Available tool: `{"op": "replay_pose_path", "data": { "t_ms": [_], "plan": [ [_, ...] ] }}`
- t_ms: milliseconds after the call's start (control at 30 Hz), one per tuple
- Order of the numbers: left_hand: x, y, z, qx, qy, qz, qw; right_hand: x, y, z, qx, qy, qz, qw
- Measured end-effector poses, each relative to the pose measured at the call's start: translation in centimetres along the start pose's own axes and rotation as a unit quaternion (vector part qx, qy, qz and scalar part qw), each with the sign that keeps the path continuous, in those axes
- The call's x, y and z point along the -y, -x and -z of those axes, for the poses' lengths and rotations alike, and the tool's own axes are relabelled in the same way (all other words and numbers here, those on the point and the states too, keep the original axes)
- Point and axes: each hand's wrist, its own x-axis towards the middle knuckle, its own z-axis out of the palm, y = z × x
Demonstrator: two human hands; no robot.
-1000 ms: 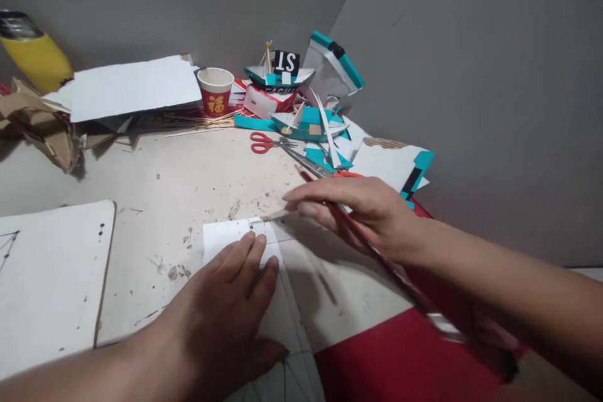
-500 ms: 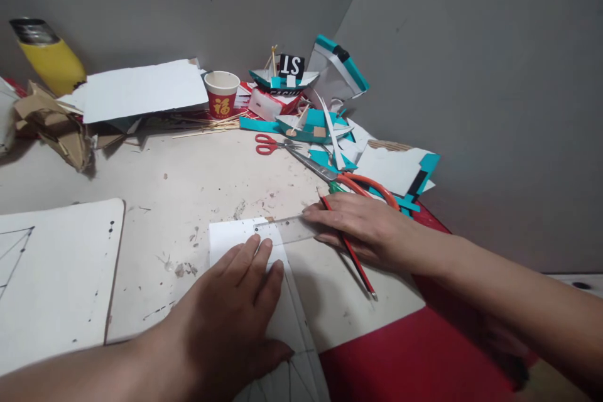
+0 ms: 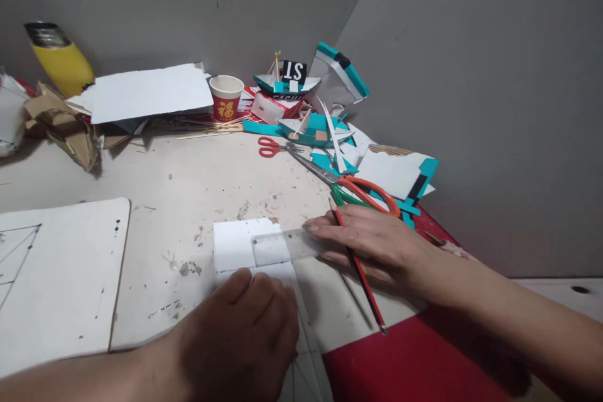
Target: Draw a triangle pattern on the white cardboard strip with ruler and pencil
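My right hand (image 3: 377, 248) grips the end of a clear plastic ruler (image 3: 269, 250), and a red and black pencil (image 3: 362, 282) is tucked between its fingers. The ruler's free end lies across the top of a white card strip (image 3: 240, 239) with pencil lines drawn on it. Over the strip's lower part is my left hand (image 3: 249, 326), fingers curled in. Whether it pinches anything is hidden under the knuckles. Large scissors with orange handles (image 3: 372, 191) lie just beyond my right hand, and small red-handled scissors (image 3: 271, 147) behind them.
A drawn-on white board (image 3: 66, 276) lies at left. Along the wall stand a yellow bottle (image 3: 66, 69), a paper cup (image 3: 227, 100), white cardboard (image 3: 153, 94), a folded brown cardboard piece (image 3: 66, 125) and small teal boat models (image 3: 315, 129). Red sheet (image 3: 377, 358) covers the front right.
My left hand has drawn back towards me, its spread fingers now curled. The ruler has turned slightly on the card, its lower edge near a drawn line. The right hand keeps the ruler and pencil.
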Motion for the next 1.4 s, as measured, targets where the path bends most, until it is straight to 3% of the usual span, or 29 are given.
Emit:
{"op": "replay_pose_path", "data": {
  "t_ms": [300,367,467,533,567,633,700,733,800,867,967,1033,1100,1167,1300,1400],
  "plan": [
    [-0.6,-0.2,1.2,-0.047,0.043,-0.052,0.997,0.5,-0.1,-0.9,-0.021,-0.016,-0.012,1.000],
    [-0.3,-0.5,1.8,-0.057,0.079,-0.026,0.995,0.4,0.1,-0.8,-0.026,-0.015,-0.017,0.999],
    [1.5,-1.3,3.0,-0.078,0.165,0.125,0.975,0.4,0.4,-0.2,-0.050,-0.004,-0.039,0.998],
    [3.2,-1.9,3.6,-0.137,0.258,0.245,0.924,0.4,0.5,0.3,-0.064,0.008,-0.068,0.996],
    [4.1,-2.2,3.8,-0.121,0.279,0.334,0.892,0.5,0.6,0.5,-0.071,0.011,-0.084,0.994],
    [5.6,-2.6,3.8,-0.148,0.308,0.452,0.824,0.6,0.8,0.8,-0.082,0.011,-0.112,0.990],
    [6.3,-2.7,3.5,-0.162,0.340,0.506,0.776,0.7,1.0,0.7,-0.084,0.004,-0.132,0.988],
    [6.4,-2.6,3.4,-0.164,0.348,0.513,0.767,0.7,1.1,0.6,-0.081,-0.001,-0.138,0.987],
    [6.1,-2.4,3.2,-0.154,0.330,0.494,0.789,1.0,1.2,0.2,-0.072,-0.011,-0.141,0.987],
    [5.6,-2.0,3.4,-0.135,0.271,0.439,0.846,1.2,1.3,-0.1,-0.066,-0.023,-0.127,0.989],
    [4.8,-1.5,3.9,-0.109,0.192,0.285,0.933,1.8,1.6,-0.3,-0.052,-0.039,-0.102,0.993],
    [4.2,-1.1,4.2,-0.057,0.177,0.157,0.970,2.2,1.9,-0.1,-0.037,-0.044,-0.095,0.994],
    [3.3,-0.7,4.4,0.008,0.172,0.035,0.984,2.6,2.1,0.2,-0.021,-0.048,-0.095,0.994],
    [2.2,-0.2,4.3,0.039,0.160,-0.061,0.985,3.1,2.3,0.5,-0.009,-0.054,-0.099,0.994],
    [0.7,0.8,3.6,0.078,0.161,-0.061,0.982,3.9,2.6,1.0,0.009,-0.059,-0.106,0.993],
    [0.7,0.9,3.2,0.074,0.165,-0.093,0.979,4.3,2.9,1.1,0.021,-0.063,-0.121,0.990]
  ]
}}
